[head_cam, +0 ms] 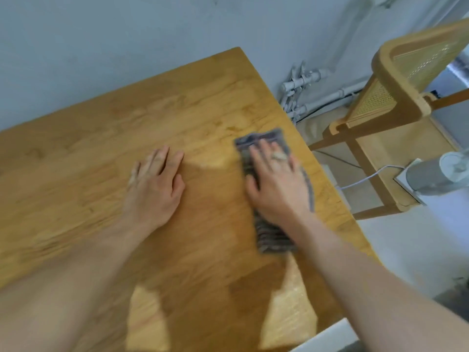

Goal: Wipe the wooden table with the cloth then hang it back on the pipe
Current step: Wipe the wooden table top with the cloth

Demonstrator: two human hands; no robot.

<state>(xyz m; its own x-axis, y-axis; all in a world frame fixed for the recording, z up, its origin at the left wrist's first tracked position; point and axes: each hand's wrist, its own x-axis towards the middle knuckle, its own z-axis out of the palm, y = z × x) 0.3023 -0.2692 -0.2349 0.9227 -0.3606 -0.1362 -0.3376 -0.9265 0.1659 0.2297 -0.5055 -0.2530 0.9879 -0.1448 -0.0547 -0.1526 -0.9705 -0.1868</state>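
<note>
Table (101, 148), honey-brown rectangular wood, against pale wall | tan wood-and-cane chair (396, 102) off its right edge | grey striped folded cloth (272, 237) flat near that edge | right hand (276, 184) presses cloth, fingers straight, gripping nothing | left hand (154, 184) flat on bare wood, apart from cloth, holding nothing

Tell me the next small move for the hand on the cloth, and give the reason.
Probably slide the cloth leftward across the table, with the right hand pressing flat on it. The cloth lies close to the table's right edge, so most of the bare wood lies to its left. The left hand rests flat there and may need to shift.
</note>
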